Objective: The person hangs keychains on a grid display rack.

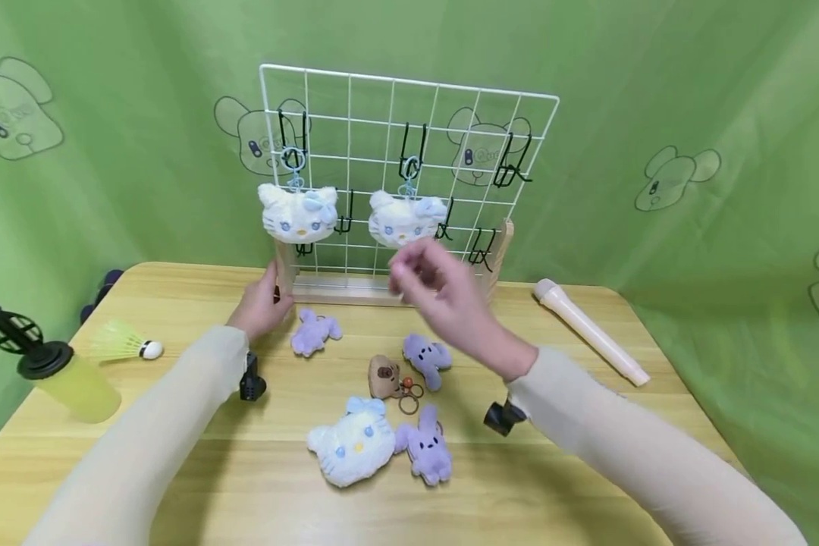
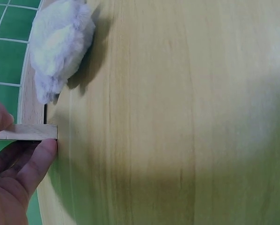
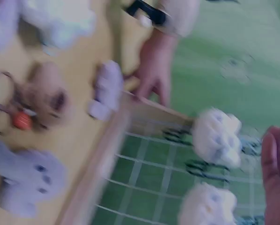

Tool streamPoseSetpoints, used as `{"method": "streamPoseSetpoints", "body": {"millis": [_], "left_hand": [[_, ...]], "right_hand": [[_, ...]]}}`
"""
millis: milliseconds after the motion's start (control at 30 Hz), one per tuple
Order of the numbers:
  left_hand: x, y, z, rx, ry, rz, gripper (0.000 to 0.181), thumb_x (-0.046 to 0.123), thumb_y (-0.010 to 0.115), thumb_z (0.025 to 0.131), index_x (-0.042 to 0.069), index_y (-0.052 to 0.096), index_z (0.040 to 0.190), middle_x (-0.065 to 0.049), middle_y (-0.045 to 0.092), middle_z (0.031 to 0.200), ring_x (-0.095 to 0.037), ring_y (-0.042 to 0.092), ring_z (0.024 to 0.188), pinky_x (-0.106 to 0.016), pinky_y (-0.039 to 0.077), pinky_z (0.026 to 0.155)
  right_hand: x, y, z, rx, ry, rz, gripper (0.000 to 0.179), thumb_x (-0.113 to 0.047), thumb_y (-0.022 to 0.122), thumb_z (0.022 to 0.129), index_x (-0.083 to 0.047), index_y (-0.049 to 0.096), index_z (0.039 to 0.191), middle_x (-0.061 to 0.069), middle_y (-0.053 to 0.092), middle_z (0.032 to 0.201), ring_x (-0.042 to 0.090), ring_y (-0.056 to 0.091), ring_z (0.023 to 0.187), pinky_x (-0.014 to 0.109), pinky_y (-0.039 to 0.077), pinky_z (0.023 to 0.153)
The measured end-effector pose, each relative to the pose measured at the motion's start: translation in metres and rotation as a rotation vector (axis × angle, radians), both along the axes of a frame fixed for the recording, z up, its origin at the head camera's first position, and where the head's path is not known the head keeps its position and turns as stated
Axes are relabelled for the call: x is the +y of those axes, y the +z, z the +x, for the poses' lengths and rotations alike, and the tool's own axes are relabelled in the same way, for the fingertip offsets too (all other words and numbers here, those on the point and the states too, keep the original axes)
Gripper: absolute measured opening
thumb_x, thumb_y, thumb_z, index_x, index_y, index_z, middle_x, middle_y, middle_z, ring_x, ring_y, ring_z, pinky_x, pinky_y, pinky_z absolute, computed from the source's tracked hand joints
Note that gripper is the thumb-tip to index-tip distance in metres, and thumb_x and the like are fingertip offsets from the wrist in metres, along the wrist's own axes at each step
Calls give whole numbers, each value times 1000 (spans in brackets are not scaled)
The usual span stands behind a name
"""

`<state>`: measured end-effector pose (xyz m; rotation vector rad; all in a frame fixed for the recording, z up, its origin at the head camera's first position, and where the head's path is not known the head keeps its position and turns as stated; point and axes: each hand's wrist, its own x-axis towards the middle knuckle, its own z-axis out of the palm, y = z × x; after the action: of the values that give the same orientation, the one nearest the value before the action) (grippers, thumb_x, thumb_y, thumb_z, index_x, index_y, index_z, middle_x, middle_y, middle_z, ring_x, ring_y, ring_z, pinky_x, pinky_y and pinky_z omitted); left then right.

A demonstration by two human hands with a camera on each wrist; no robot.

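Note:
My left hand (image 1: 258, 305) pinches the wooden end support (image 2: 30, 131) of a white wire grid rack, thumb on one face and fingers on the other. Raised before the rack's middle, my right hand (image 1: 444, 296) has loosely bent fingers and holds nothing. It overlaps the lower edge of a white plush cat head (image 1: 403, 216) with a blue bow, which hangs by a blue ring from a black hook. Another such cat head (image 1: 299, 214) hangs on the left. Beside my left hand lies a purple plush (image 1: 312, 332).
Further purple plushes (image 1: 426, 360), a brown plush keychain (image 1: 384, 377) and a third cat head (image 1: 355, 444) lie on the table (image 1: 246, 470). A shuttlecock (image 1: 126, 345) and yellow bottle (image 1: 78, 387) are at left. A pale microphone-shaped stick (image 1: 590, 331) lies at right. Other black hooks (image 1: 512, 163) stick out.

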<state>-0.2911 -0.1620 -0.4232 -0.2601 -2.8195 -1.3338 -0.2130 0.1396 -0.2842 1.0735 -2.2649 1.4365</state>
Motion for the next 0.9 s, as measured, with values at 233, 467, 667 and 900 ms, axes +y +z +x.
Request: {"method": "streamPoseSetpoints", "body": {"millis": [233, 467, 667, 900], "left_hand": [[2, -2, 0, -17, 1, -7, 80, 4, 52, 103, 1, 4, 167, -42, 42, 154, -55, 60, 128, -56, 63, 100], [2, -1, 1, -13, 0, 3, 81, 3, 52, 103, 2, 4, 167, -42, 41, 154, -55, 60, 128, -57, 63, 99], [1, 0, 0, -8, -4, 6, 80, 3, 52, 103, 2, 4, 167, -42, 41, 155, -55, 59, 129, -57, 62, 100], [-2, -1, -1, 6, -5, 2, 81, 2, 52, 102, 2, 4, 167, -42, 42, 154, -55, 60, 129, -59, 60, 104]], "right_hand": [[-3, -66, 2, -261, 158, 441, 17, -12, 63, 103, -2, 69, 116, 11, 76, 105, 17, 71, 95, 25, 64, 84], [-7, -103, 1, -350, 326, 672, 18, -11, 63, 104, -3, 70, 118, 7, 75, 106, 4, 66, 94, 16, 60, 88], [-17, -109, 2, -306, 392, 755, 14, -6, 66, 101, -4, 72, 112, 4, 75, 100, -1, 61, 87, 12, 58, 82], [-26, -110, 7, -172, 328, 901, 12, -10, 70, 98, -14, 75, 109, -7, 67, 87, 3, 53, 82, 17, 48, 83]]}}
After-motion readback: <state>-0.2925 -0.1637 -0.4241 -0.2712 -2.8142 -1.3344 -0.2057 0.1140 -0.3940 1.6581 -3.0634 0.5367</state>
